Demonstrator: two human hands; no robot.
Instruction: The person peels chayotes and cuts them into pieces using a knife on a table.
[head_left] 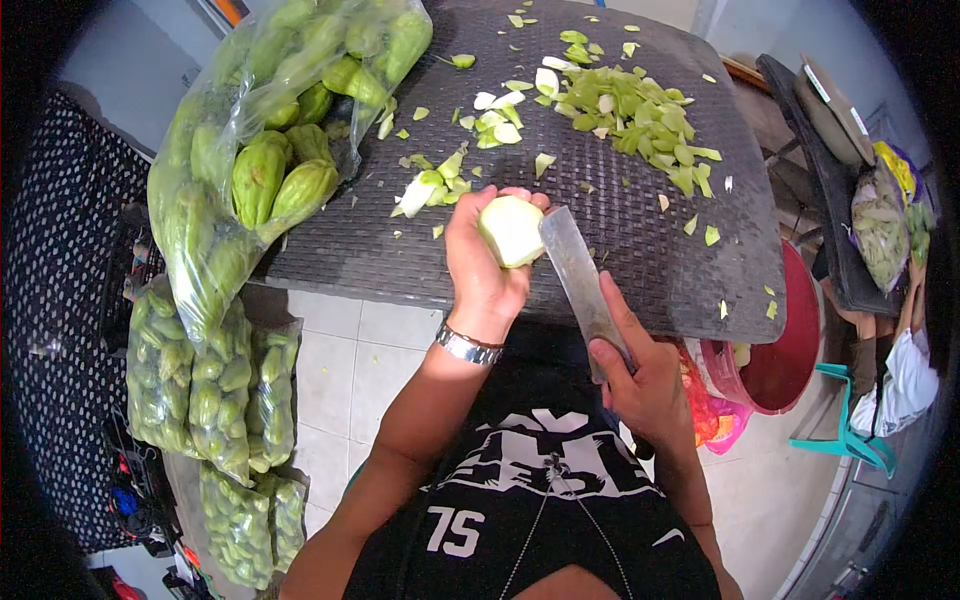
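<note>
A peeled, pale chayote [512,232] rests in my left hand [482,262], fingers curled round it, above the near edge of the dark woven-pattern table [400,255]. My right hand [645,380] grips a broad-bladed knife [580,280]; its tip end is at the chayote's right side, and whether it touches cannot be made out. The knife's handle is mostly hidden by my fingers. Beyond my hands lies a heap of green peelings [635,120], with smaller scraps scattered nearer. Unpeeled chayotes [285,180] show through the torn opening of a clear plastic bag [190,200] on the left.
More bagged chayotes [195,380] stand at the lower left beside the table. A red tub [780,340] sits under the table's right edge, near a teal stool [850,425]. At the far right another person's arm [912,300] is near a bag of vegetables [880,230].
</note>
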